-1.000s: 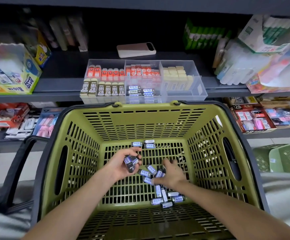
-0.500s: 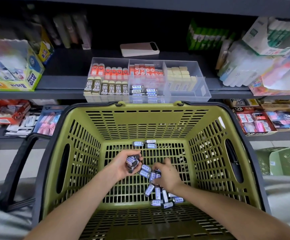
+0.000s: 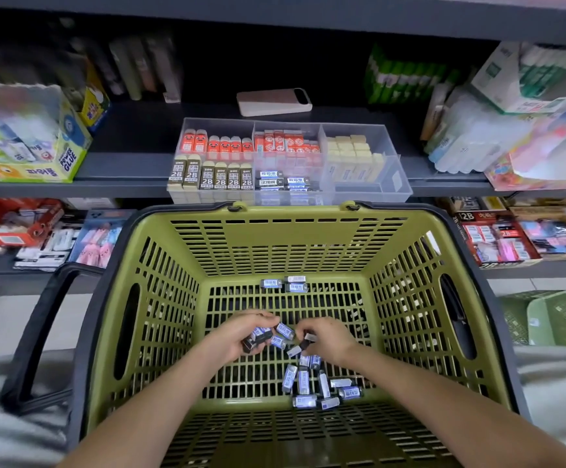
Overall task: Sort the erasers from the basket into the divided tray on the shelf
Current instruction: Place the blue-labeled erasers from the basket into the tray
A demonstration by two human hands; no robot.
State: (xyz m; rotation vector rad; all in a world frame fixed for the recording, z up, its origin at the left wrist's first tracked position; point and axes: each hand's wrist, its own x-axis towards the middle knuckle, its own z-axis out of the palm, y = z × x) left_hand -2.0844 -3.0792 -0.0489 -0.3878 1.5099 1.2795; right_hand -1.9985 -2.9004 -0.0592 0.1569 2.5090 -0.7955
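A green slotted basket [image 3: 406, 319] stands below the shelf. On its floor lie several small black erasers with blue-white labels [image 3: 303, 383], and a few more sit near the far wall [image 3: 285, 284]. My left hand [image 3: 241, 336] is curled around a bunch of these erasers. My right hand [image 3: 329, 339] pinches one eraser right beside it. The clear divided tray [image 3: 393, 184] on the shelf holds orange, red, yellow and brown 2B erasers, plus black ones in its front middle compartment [image 3: 285, 184].
A phone-like flat case [image 3: 273, 101] lies behind the tray. A glue box [image 3: 31, 153] stands at the left and plastic packs [image 3: 511, 136] at the right of the shelf. The basket's black handle [image 3: 38, 332] hangs down on the left. A green crate [image 3: 552, 317] stands at the right.
My right hand has lifted an eraser off the pile and moved it toward my left hand, which keeps its bunch. The view has shifted slightly.
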